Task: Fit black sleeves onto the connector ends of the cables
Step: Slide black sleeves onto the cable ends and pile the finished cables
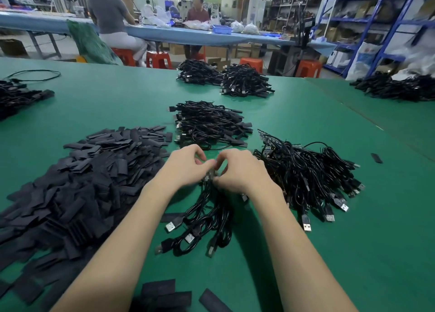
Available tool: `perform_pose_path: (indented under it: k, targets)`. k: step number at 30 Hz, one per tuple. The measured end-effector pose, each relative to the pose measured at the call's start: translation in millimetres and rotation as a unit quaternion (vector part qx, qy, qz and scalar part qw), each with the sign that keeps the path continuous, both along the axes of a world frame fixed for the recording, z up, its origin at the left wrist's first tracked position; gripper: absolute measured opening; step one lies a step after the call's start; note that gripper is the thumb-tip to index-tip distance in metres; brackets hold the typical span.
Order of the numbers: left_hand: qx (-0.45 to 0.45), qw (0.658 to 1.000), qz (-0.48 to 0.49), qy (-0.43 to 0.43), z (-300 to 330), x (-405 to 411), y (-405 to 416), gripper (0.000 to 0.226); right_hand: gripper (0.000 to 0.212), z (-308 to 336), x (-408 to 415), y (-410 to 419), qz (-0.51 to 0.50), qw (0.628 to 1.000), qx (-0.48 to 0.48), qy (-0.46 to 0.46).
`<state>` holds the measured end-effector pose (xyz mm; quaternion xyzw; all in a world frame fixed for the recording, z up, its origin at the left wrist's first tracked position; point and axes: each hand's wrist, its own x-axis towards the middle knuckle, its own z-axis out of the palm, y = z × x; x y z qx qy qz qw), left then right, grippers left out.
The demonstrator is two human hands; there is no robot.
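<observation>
My left hand (pixel 186 164) and my right hand (pixel 237 170) meet at the middle of the green table (pixel 294 128), fingers curled over the upper ends of a small bundle of black USB cables (pixel 204 220). Motion blur hides what the fingertips pinch. The bundle's USB plugs fan out toward me. A big heap of flat black sleeves (pixel 77 182) lies to the left. A pile of bare cables (pixel 306 177) sits to the right, and a pile of sleeved cables (pixel 209 123) lies just beyond my hands.
Two more cable piles (pixel 223 78) lie farther back, others at the left edge (pixel 16 97) and far right (pixel 397 87). Loose sleeves (pixel 164 293) lie near the front edge and one (pixel 376 158) at the right. People sit at a blue bench behind; shelving stands at the right.
</observation>
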<state>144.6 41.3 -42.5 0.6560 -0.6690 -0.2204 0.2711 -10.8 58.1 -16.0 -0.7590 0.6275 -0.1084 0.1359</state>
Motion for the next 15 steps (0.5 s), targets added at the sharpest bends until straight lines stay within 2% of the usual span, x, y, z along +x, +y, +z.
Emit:
perform_pose_path:
  k: [1,3,5,7,11,13,15]
  targets:
    - [0.014,1.000,0.008,0.009,1,0,0,0.035,0.025,-1,0,-1,-0.005,0.999,-0.014,-0.043]
    - [0.028,0.995,0.038,0.088,3,3,0,0.040,0.020,-1,-3,-3,-0.008,0.988,-0.026,-0.150]
    - [0.024,0.979,0.064,0.191,5,9,-1,0.035,0.019,-1,-9,-4,-0.012,0.971,-0.031,-0.238]
    - [0.039,0.964,0.062,0.257,7,12,-1,0.030,0.021,1,-16,-5,-0.005,0.949,-0.013,-0.315]
    - [0.114,0.909,0.010,0.400,9,12,3,0.027,0.018,6,-25,-7,0.036,0.936,0.029,-0.348]
    - [0.111,0.898,-0.009,0.425,10,11,4,0.029,0.015,5,-25,-8,0.027,0.931,0.022,-0.363]
    - [0.100,0.901,-0.021,0.422,12,11,5,0.025,0.016,4,-25,-9,0.020,0.928,0.015,-0.371]
